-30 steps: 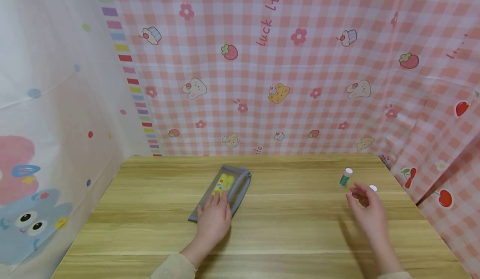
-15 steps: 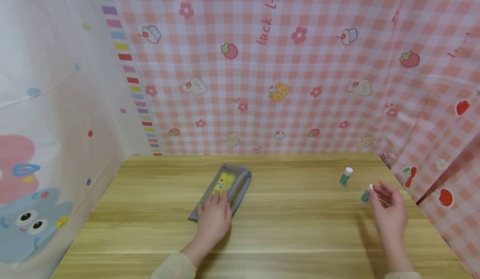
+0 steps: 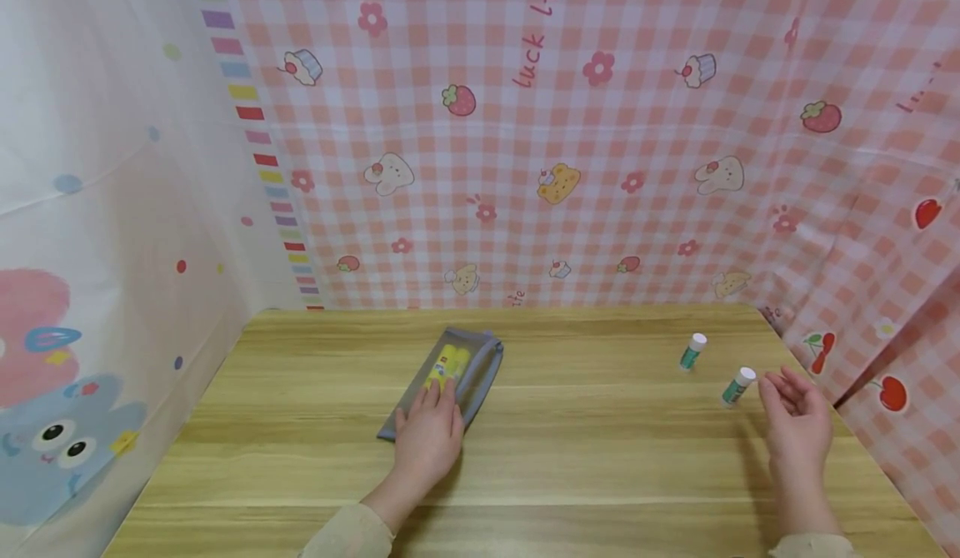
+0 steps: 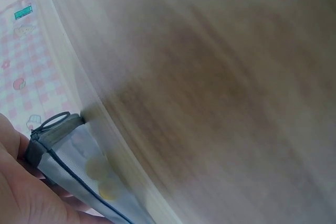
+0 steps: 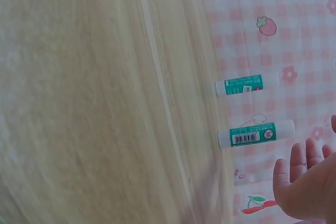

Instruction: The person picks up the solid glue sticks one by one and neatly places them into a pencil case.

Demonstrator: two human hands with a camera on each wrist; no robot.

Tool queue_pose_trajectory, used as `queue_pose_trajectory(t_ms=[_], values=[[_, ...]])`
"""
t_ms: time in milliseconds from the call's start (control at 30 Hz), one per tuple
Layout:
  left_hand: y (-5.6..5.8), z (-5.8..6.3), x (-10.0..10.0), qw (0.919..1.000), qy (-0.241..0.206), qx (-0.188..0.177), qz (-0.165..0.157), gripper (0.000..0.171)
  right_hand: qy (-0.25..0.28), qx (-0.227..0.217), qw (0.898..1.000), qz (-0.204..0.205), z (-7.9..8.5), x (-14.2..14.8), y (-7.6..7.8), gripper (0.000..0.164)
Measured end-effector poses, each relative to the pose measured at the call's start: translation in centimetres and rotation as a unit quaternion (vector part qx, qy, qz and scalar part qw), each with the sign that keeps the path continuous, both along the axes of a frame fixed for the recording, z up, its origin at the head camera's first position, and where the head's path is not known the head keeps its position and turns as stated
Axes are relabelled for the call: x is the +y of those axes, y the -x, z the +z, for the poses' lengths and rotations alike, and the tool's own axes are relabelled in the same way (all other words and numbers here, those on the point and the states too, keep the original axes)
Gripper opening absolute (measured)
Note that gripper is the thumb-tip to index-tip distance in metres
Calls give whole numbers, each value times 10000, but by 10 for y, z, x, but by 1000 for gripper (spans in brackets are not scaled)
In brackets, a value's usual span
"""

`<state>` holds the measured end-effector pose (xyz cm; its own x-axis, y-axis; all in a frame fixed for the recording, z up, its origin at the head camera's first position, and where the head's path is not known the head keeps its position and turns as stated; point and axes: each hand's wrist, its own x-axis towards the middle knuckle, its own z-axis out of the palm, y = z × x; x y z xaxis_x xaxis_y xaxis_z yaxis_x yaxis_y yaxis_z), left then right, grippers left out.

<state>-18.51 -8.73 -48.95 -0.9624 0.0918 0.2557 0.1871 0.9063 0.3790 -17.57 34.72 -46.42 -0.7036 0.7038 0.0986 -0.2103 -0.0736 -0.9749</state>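
Observation:
My left hand (image 3: 427, 435) rests on the lower part of a grey mesh zip pouch (image 3: 482, 379), its fingertips over two yellow tubes (image 3: 450, 363) seen through the mesh. The left wrist view shows the pouch (image 4: 79, 156) beside that hand, with a dark zip edge and a loop at its end. Two green-and-white glue sticks stand upright at the right: a nearer one (image 3: 738, 386) and a farther one (image 3: 693, 351). Just right of the nearer stick, my right hand (image 3: 800, 425) is raised with loosely bent fingers, apart from it and holding nothing.
Everything lies on a wood-grain table (image 3: 585, 441). A pink checked cloth (image 3: 510, 141) hangs behind its far edge and along the right. At the left hangs a white cloth (image 3: 202, 200) with cartoon prints.
My right hand has moved right, away from the farther glue stick and past the nearer one, which it had partly covered. The left hand and pouch stay put.

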Motion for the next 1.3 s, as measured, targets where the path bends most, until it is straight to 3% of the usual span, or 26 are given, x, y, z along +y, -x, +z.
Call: queue_pose_trajectory(t_ms=[467, 800, 1100, 1300], values=[[0, 0, 1, 10000, -16, 61, -2, 44, 801, -447, 9953, 311, -7, 11, 6, 25], [0, 0, 0, 10000, -11, 89, -24, 44, 510, -1107, 9908, 594, -14, 14, 12, 24], [0, -1, 0, 9999, -7, 100, -4, 43, 483, -1260, 9880, 754, -17, 12, 17, 28], [0, -1, 0, 10000, -29, 76, -5, 43, 184, -1573, 9837, 850, -19, 10, 20, 29]])
